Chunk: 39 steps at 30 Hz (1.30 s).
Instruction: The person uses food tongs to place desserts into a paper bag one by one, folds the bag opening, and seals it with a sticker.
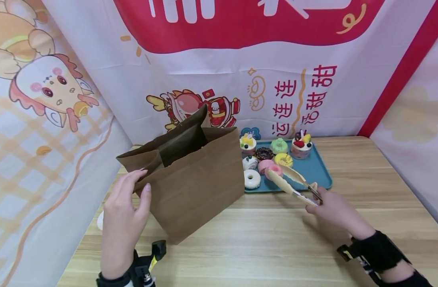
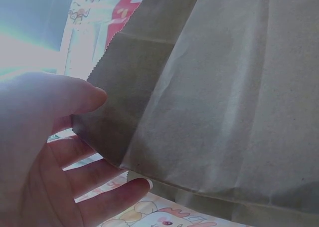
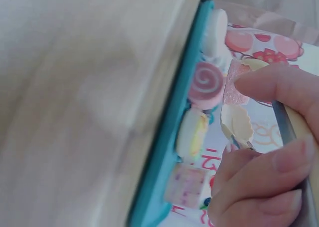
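Observation:
A brown paper bag [image 1: 201, 179] stands tilted with its mouth open. My left hand [image 1: 125, 211] is at the bag's left rim. In the left wrist view the bag's corner lies between the thumb [image 2: 87, 95] and the spread fingers [image 2: 107, 179]. My right hand [image 1: 335, 211] grips tongs [image 1: 291, 187] with cream tips. Between those tips is a pink ring doughnut [image 1: 275, 170], over the blue tray [image 1: 317, 177]. Around it on the tray are a white doughnut [image 1: 252, 179], a yellow one [image 1: 283, 160], a green one [image 1: 279, 146] and a chocolate one [image 1: 264, 153].
Two fruit-topped cup cakes [image 1: 301, 146] [image 1: 247, 144] stand at the tray's back corners. A wooden table [image 1: 262, 247] lies under everything. A printed cloth [image 1: 204, 63] hangs behind it. A white object [image 1: 100, 220] partly shows left of the left hand.

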Motion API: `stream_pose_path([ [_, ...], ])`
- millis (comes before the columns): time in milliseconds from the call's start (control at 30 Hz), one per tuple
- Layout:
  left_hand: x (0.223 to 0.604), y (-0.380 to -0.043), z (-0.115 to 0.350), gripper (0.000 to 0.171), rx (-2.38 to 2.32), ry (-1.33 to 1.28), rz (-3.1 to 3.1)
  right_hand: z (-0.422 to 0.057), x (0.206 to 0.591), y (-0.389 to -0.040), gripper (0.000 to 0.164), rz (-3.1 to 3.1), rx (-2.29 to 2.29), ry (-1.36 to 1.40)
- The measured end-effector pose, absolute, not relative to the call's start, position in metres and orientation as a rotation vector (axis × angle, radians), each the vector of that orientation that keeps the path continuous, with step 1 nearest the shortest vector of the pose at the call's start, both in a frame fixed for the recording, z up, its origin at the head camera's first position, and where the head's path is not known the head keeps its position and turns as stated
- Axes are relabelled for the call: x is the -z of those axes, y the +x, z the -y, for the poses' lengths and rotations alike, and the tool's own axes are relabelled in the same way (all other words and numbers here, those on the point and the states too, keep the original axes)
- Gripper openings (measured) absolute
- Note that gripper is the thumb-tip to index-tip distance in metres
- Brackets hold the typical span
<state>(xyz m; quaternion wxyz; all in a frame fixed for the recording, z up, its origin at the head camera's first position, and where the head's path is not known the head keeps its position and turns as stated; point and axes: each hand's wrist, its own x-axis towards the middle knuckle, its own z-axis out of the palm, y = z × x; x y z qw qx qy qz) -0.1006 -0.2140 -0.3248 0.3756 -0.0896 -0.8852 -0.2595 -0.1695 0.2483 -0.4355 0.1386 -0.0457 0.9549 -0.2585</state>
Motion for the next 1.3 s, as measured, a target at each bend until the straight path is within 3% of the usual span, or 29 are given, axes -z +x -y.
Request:
stream_pose_path([
  [100,0.325,-0.100,0.215,0.031,0.665,-0.216,2.285,-0.250,0.428,-0.173,0.038,-2.789,0.765,-0.171],
  [367,0.326,-0.099,0.215,0.032,0.665,-0.231,2.264,-0.255,0.398,-0.186,0.062,-2.827,0.728,-0.228],
  [567,0.326,-0.099,0.215,0.032,0.664,-0.234,2.264,-0.256,0.376,-0.194,0.068,-2.848,0.722,-0.229],
  [933,0.327,-0.101,0.215,0.032,0.664,-0.238,2.260,-0.240,0.327,-0.205,0.049,-2.873,0.736,-0.281],
  [1300,0.326,-0.101,0.216,0.033,0.666,-0.233,2.255,-0.210,0.276,-0.214,0.052,-2.919,0.771,-0.388],
])
